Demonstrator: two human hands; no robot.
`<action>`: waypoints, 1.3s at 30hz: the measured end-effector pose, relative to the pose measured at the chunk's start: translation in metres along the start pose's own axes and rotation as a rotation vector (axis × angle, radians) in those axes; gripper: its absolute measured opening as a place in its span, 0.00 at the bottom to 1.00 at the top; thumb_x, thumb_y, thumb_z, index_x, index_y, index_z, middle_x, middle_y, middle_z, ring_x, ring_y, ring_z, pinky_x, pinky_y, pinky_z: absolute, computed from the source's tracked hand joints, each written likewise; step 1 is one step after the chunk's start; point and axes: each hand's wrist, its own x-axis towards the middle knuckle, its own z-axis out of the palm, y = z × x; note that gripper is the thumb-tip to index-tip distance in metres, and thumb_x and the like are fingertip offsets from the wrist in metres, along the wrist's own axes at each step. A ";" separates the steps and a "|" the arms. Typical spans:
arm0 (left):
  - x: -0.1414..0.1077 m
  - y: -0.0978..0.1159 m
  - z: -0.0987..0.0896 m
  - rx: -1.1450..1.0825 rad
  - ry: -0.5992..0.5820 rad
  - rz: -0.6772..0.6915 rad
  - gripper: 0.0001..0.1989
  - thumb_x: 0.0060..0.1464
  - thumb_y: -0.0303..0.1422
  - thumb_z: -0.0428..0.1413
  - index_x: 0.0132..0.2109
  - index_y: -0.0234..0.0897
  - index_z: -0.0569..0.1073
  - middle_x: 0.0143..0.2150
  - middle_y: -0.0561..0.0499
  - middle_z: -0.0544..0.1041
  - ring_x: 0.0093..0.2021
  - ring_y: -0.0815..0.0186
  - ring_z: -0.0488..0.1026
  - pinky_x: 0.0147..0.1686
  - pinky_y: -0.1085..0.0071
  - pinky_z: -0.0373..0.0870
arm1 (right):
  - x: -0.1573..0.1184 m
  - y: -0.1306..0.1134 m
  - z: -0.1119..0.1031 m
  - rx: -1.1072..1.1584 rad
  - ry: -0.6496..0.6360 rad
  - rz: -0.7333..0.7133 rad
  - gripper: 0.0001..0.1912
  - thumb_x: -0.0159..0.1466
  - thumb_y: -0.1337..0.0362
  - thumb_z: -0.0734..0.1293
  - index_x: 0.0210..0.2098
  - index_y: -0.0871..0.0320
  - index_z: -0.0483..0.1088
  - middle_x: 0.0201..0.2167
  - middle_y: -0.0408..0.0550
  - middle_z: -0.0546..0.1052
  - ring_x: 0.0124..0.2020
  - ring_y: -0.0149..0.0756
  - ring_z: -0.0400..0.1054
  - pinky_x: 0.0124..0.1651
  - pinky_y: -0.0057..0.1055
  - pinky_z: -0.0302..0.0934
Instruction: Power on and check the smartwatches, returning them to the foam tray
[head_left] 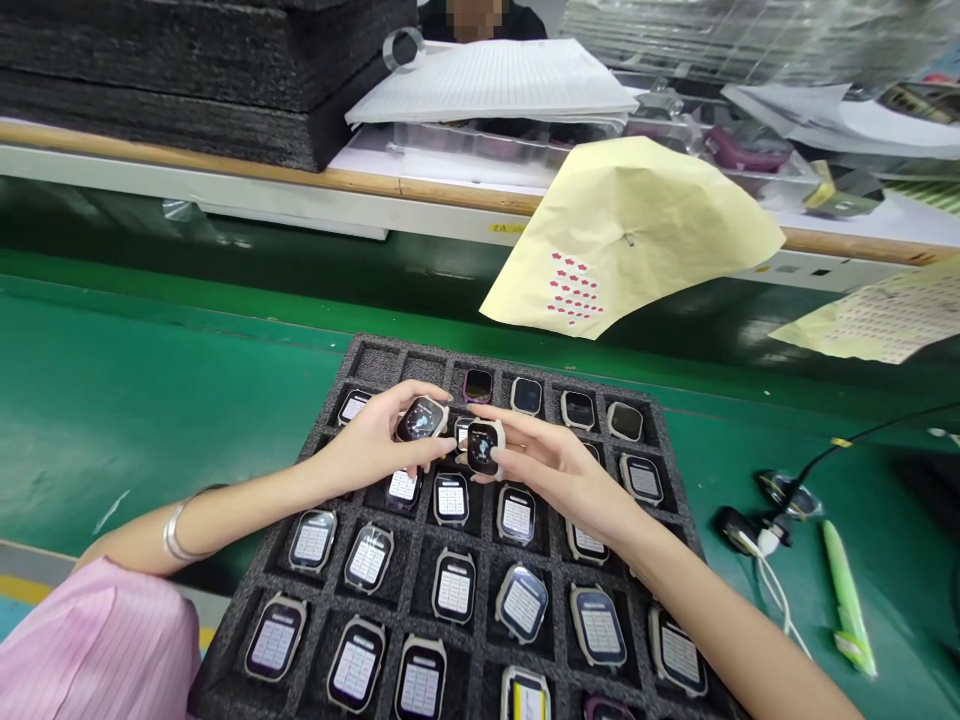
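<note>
My left hand [397, 430] is closed around a smartwatch without a strap [422, 420], its dark screen lit with a small picture. Beside it, my right hand [551, 455] pinches a second strapless smartwatch [482, 449] by its edges, its screen showing a similar picture. Both watches are held over a black foam tray [405, 605] with square compartments. Many compartments hold watches, most with a white grid on the screen, such as one watch [454, 587] near the middle. Those in the far row have dark screens, like the watch [578, 409] there. My hands and forearms hide some compartments.
Beneath the tray is a green tabletop [135, 370]. At the right lie a green box cutter [847, 600] and a white cable [776, 590]. A shelf edge [442, 205] crosses behind, bearing black foam blocks [165, 85] and papers [495, 85]. A yellow sheet [637, 235] hangs down.
</note>
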 end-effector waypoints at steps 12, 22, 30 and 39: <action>0.001 -0.003 0.000 -0.354 -0.060 -0.054 0.24 0.52 0.23 0.55 0.56 0.38 0.65 0.46 0.45 0.78 0.47 0.60 0.76 0.49 0.60 0.72 | 0.001 0.006 -0.004 0.048 0.091 -0.025 0.22 0.64 0.64 0.69 0.57 0.55 0.67 0.44 0.52 0.79 0.44 0.45 0.75 0.45 0.45 0.73; 0.000 0.000 0.004 -0.263 -0.053 0.019 0.23 0.50 0.21 0.52 0.54 0.37 0.65 0.42 0.48 0.77 0.44 0.61 0.77 0.47 0.60 0.75 | 0.000 0.007 -0.002 0.003 0.109 -0.062 0.23 0.64 0.65 0.69 0.58 0.54 0.67 0.44 0.51 0.79 0.45 0.44 0.75 0.43 0.44 0.75; 0.000 0.000 0.005 -0.258 -0.070 0.006 0.22 0.51 0.22 0.53 0.54 0.38 0.65 0.42 0.48 0.78 0.43 0.61 0.77 0.46 0.60 0.76 | -0.001 0.006 0.000 -0.057 0.138 -0.067 0.22 0.62 0.64 0.71 0.56 0.55 0.69 0.41 0.49 0.80 0.44 0.44 0.75 0.41 0.43 0.76; -0.001 0.003 0.005 -0.224 -0.065 0.035 0.17 0.55 0.24 0.54 0.52 0.37 0.65 0.39 0.50 0.76 0.43 0.63 0.76 0.43 0.65 0.78 | -0.003 0.006 0.001 -0.027 0.159 -0.083 0.18 0.66 0.54 0.67 0.52 0.54 0.73 0.44 0.51 0.79 0.39 0.44 0.76 0.38 0.42 0.76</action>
